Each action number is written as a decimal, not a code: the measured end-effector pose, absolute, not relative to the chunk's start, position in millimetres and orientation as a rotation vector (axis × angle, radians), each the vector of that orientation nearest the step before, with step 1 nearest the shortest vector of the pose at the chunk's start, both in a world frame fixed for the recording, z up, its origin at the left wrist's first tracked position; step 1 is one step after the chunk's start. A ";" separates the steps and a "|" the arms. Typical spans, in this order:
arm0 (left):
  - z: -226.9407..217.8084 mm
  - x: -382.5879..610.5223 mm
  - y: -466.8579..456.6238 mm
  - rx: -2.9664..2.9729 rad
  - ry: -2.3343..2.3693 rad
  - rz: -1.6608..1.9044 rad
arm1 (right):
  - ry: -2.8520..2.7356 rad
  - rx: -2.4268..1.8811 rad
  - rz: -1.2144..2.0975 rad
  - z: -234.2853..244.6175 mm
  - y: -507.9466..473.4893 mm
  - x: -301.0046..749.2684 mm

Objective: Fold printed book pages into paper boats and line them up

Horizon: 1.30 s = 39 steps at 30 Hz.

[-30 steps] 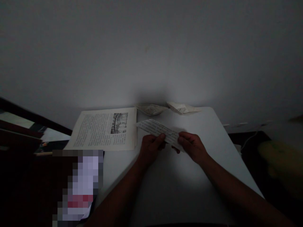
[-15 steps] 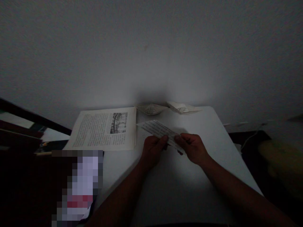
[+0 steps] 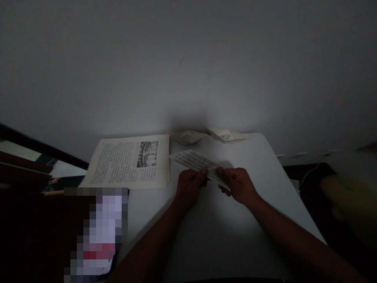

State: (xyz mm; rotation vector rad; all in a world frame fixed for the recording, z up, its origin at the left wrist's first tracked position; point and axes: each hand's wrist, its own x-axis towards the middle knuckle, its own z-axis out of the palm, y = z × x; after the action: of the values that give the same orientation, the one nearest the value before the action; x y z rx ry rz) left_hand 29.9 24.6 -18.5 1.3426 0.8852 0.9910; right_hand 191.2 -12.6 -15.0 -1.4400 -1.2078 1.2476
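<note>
Between both hands is a folded sheet of printed paper, held above the white table with its pointed end toward the upper left. My left hand pinches its lower edge, thumb on top. On its right end, my right hand grips with the thumb over the print and the fingers curled beneath. Beyond the hands, against the wall, sit two folded paper boats: the left boat and the right boat. The underside of the held paper is hidden.
A stack of printed pages with a picture on top lies at the table's left. In front of it is a pixelated, lit object. The wall rises behind the table. A yellowish blurred item lies beyond the right edge.
Both hands keep their hold on the folded paper. My right hand has shifted very slightly left, and the rest looks the same.
</note>
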 end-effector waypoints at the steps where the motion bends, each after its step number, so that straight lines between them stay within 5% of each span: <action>1: -18.3 29.5 24.8 1.340 0.892 0.991 | -1.230 -1.423 1.252 -15.9 -12.3 192.1; 21: -22.9 27.0 29.3 1.141 0.840 0.902 | -1.204 -1.237 1.115 -23.1 -10.7 201.6; 28: -19.1 24.9 25.1 1.176 0.677 0.491 | -1.129 -1.161 1.426 -18.1 -7.8 201.7; 39: -16.3 28.5 24.4 1.631 0.775 0.587 | -1.005 -1.084 1.453 -22.1 -9.6 199.4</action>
State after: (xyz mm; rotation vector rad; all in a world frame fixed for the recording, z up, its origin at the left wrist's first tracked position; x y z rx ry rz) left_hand 28.5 24.4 -16.3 1.6311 0.7755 0.5870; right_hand 199.4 -9.6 -22.1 -1.0844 -1.0045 1.4533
